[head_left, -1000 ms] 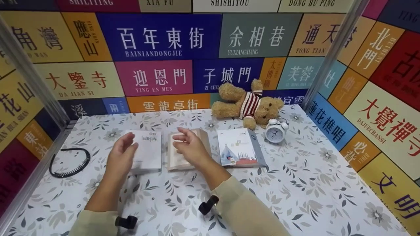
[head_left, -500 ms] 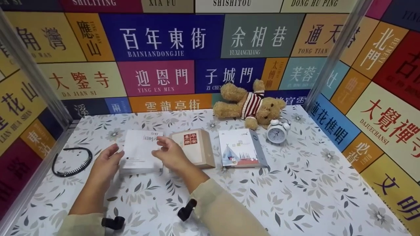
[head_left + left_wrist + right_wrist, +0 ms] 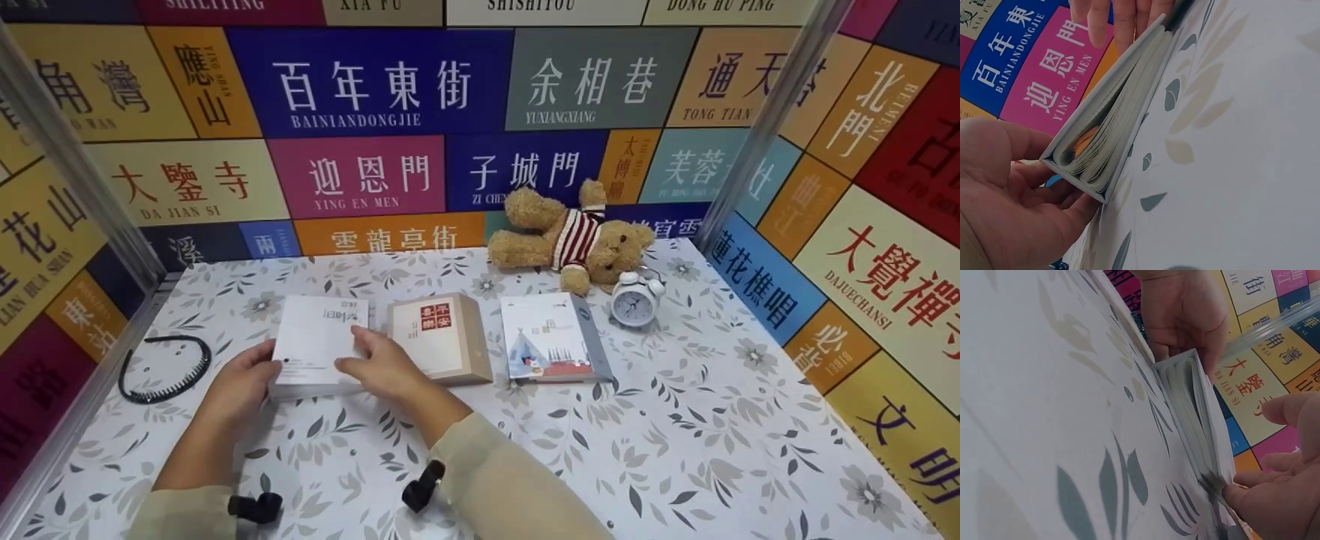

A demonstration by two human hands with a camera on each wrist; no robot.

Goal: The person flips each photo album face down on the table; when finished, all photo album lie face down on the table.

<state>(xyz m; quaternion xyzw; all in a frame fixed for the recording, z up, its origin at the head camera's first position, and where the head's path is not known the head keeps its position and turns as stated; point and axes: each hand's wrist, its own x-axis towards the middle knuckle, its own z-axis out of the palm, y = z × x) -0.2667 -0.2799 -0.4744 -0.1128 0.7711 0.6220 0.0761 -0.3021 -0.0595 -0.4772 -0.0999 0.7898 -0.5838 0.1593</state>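
Note:
A white photo album [image 3: 315, 337] with Chinese print on its cover lies flat on the table between both hands. My left hand [image 3: 240, 382] holds its left side; in the left wrist view the thumb is at the spine's upper edge and the fingers [image 3: 1067, 216] curl along its lower edge. Pocket pages and something orange show inside the album [image 3: 1112, 129]. At the opposite side is my right hand [image 3: 386, 367]. The right wrist view shows its fingertips [image 3: 1235, 492] at the opening edge, with the thumb [image 3: 1280, 410] spread away from the cover.
Just right of the album lies a beige album [image 3: 431, 356] with red characters, then one with a tent picture [image 3: 544, 345]. A white alarm clock [image 3: 634, 304] and a teddy bear [image 3: 574, 240] are behind. A black headband [image 3: 202, 367] lies left. Printed walls [image 3: 367, 82] enclose the table.
Both hands have moved left and down onto the white album's sides. The right hand has left the beige album, uncovering its red characters. The albums, bear and clock stay put.

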